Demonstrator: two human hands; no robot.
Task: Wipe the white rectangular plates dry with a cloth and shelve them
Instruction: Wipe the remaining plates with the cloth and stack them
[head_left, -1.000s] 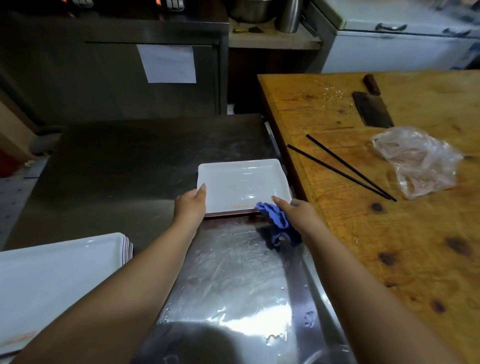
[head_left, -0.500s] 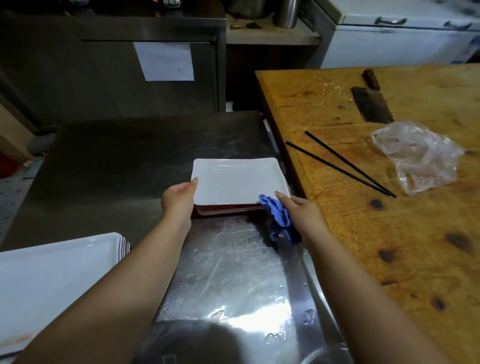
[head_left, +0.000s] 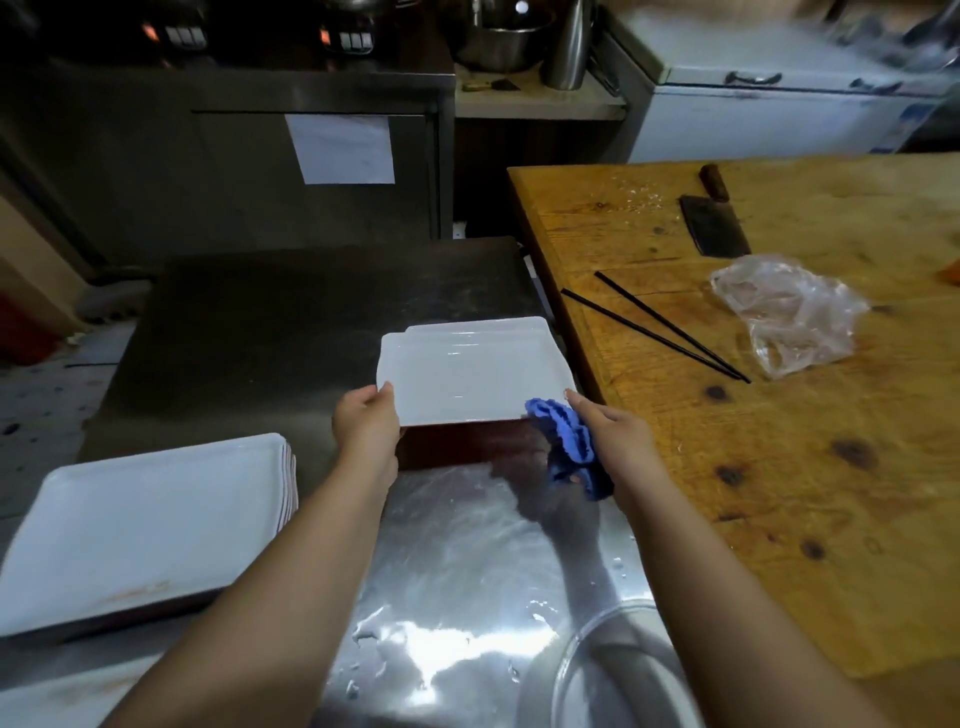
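White rectangular plate (head_left: 470, 376) sits mid-frame, long axis left-right, as I see it gripped by my left hand (head_left: 366, 431) at its near-left corner, my right hand (head_left: 605, 441) pinching the near-right corner and clutching the blue cloth (head_left: 566, 449).

Commercial kitchen: wet stainless steel counter (head_left: 457, 561), worn wooden chopping table (head_left: 810, 415) with cleaver (head_left: 712, 226), chest freezer (head_left: 779, 119) behind.
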